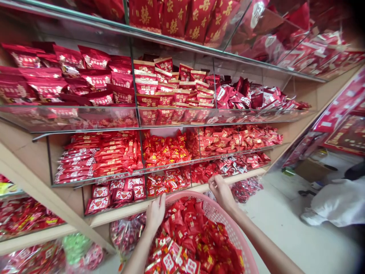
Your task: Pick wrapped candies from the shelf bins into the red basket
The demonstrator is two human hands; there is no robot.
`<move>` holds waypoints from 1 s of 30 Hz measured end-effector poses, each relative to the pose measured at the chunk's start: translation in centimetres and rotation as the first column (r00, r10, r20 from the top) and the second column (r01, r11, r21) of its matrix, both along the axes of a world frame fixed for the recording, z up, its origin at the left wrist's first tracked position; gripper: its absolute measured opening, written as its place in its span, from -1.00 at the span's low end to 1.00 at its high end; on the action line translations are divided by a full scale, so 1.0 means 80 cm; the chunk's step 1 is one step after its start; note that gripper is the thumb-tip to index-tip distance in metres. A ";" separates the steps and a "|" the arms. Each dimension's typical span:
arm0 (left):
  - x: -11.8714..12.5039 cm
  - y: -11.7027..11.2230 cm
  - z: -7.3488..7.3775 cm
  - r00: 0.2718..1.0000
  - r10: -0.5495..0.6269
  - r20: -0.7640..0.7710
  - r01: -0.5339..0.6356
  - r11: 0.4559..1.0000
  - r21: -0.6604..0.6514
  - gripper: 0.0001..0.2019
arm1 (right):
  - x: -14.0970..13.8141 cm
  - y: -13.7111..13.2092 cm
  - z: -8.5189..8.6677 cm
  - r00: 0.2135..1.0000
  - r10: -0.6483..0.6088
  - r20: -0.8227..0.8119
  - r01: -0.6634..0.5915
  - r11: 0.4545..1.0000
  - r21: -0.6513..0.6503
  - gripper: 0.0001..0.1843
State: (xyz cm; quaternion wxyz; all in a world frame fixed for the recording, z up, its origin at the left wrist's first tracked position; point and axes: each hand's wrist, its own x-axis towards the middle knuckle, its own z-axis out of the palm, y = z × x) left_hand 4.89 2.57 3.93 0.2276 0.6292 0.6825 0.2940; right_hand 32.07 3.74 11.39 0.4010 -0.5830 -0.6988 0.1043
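Left hand [155,213] is hovering open, fingers released and grasping nothing visible, over light, soft, slippery red foil candy packets [189,241] that are lying heaped in a pink plastic basket [182,196] and look best scooped or pinched singly, while the right hand [222,192] is spreading loosely empty beyond the rim.

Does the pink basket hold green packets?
No, the pink plastic basket is filled with red packets.
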 end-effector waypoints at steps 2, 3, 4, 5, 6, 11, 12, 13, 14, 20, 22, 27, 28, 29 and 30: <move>0.000 0.000 -0.001 1.000 0.002 0.012 -0.002 1.000 0.001 -0.41 | -0.009 -0.018 -0.001 0.992 0.018 -0.127 -0.025 0.998 -0.049 -0.82; -0.001 0.001 -0.002 1.000 0.004 0.022 -0.004 1.000 -0.001 -0.40 | -0.015 -0.026 -0.003 0.976 0.026 -0.214 -0.049 0.994 -0.101 -0.81; -0.001 0.001 -0.002 0.999 0.007 0.033 -0.007 1.000 -0.005 -0.40 | -0.022 -0.034 -0.007 0.950 0.029 -0.311 -0.082 0.984 -0.159 -0.79; -0.002 0.002 -0.003 0.999 0.010 0.046 -0.010 1.000 -0.010 -0.39 | -0.030 -0.041 -0.012 0.913 0.024 -0.408 -0.120 0.970 -0.212 -0.78; -0.002 0.003 -0.004 0.998 0.015 0.058 -0.014 1.000 -0.016 -0.39 | -0.039 -0.048 -0.018 0.868 0.018 -0.495 -0.164 0.953 -0.254 -0.77; -0.005 0.007 -0.010 0.989 0.054 0.136 -0.050 0.998 -0.031 -0.37 | -0.101 -0.074 -0.054 0.720 0.019 -0.694 -0.355 0.869 -0.345 -0.81; -0.005 0.008 -0.011 0.985 0.057 0.160 -0.053 0.998 -0.028 -0.37 | -0.114 -0.077 -0.061 0.719 0.024 -0.694 -0.373 0.856 -0.357 -0.83; -0.006 0.007 -0.011 0.981 0.058 0.183 -0.055 0.998 -0.023 -0.37 | -0.126 -0.080 -0.068 0.727 0.034 -0.686 -0.384 0.848 -0.365 -0.84; -0.006 0.007 -0.011 0.977 0.060 0.202 -0.057 0.998 -0.020 -0.37 | -0.137 -0.082 -0.074 0.739 0.047 -0.672 -0.389 0.844 -0.370 -0.85; -0.007 0.006 -0.007 0.968 0.075 0.238 -0.068 0.997 -0.037 -0.37 | -0.175 -0.085 -0.099 0.775 0.065 -0.629 -0.393 0.828 -0.399 -0.86; -0.007 0.006 -0.007 0.968 0.065 0.243 -0.059 0.998 -0.031 -0.37 | -0.179 -0.086 -0.105 0.774 0.051 -0.631 -0.395 0.817 -0.419 -0.88; -0.007 0.008 -0.010 0.970 0.039 0.239 -0.036 0.999 -0.017 -0.38 | -0.185 -0.087 -0.112 0.782 0.061 -0.620 -0.395 0.818 -0.419 -0.88; -0.007 0.008 -0.010 0.970 0.040 0.238 -0.037 0.999 -0.015 -0.38 | -0.185 -0.087 -0.113 0.792 0.078 -0.606 -0.387 0.831 -0.399 -0.87; -0.007 0.008 -0.011 0.970 0.040 0.239 -0.038 0.999 -0.013 -0.38 | -0.185 -0.086 -0.113 0.807 0.096 -0.583 -0.373 0.848 -0.376 -0.86; -0.007 0.008 -0.011 0.970 0.040 0.240 -0.038 0.999 -0.011 -0.37 | -0.184 -0.086 -0.113 0.828 0.113 -0.550 -0.354 0.866 -0.354 -0.85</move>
